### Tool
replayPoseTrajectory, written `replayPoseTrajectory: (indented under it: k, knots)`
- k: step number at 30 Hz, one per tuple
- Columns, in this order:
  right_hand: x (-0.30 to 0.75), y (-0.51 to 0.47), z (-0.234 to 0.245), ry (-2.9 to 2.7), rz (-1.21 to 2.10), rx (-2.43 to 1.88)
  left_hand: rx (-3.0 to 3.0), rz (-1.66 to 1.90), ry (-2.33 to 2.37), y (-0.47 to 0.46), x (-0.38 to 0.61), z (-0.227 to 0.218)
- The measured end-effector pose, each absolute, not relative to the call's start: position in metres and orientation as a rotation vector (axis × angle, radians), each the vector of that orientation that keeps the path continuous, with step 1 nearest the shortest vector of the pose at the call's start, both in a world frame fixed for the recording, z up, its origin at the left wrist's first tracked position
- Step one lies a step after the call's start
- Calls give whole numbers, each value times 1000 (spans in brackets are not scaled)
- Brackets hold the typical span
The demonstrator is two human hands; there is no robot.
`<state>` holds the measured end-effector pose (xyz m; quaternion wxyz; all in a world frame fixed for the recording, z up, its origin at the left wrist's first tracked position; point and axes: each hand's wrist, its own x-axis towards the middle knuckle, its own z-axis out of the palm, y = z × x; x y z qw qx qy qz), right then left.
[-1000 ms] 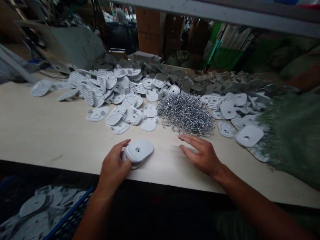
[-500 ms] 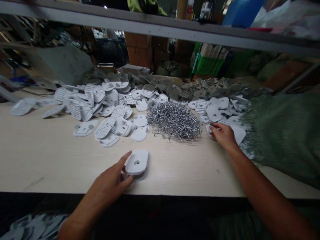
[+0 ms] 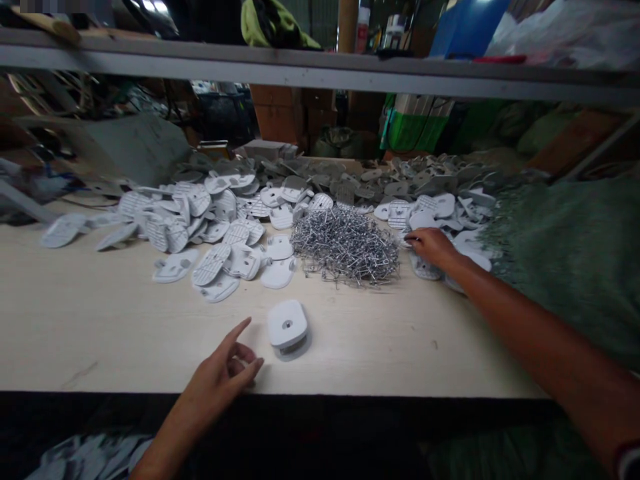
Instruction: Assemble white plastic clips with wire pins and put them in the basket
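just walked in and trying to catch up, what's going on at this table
A person is handling white pieces bare-handed at a table. The left hand is open beside a white piece with a hole in its top, apparently not touching it. The right hand is stretched out to the white pieces on the right; whether it grips one can't be told. A heap of thin metal parts lies mid-table, with more white pieces on the left.
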<state>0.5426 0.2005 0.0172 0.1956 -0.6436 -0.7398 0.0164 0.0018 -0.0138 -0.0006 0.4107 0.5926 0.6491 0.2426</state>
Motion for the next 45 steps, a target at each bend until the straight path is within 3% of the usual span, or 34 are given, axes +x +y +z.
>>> replayPoseTrajectory:
  k: [38, 45]
  knots:
    - [536, 204, 15, -1440, 163, -1862, 1340, 994, 1696, -32, 11, -12]
    - [538, 204, 18, -1192, 439, -1788, 1352, 1041, 1742, -34, 13, -17]
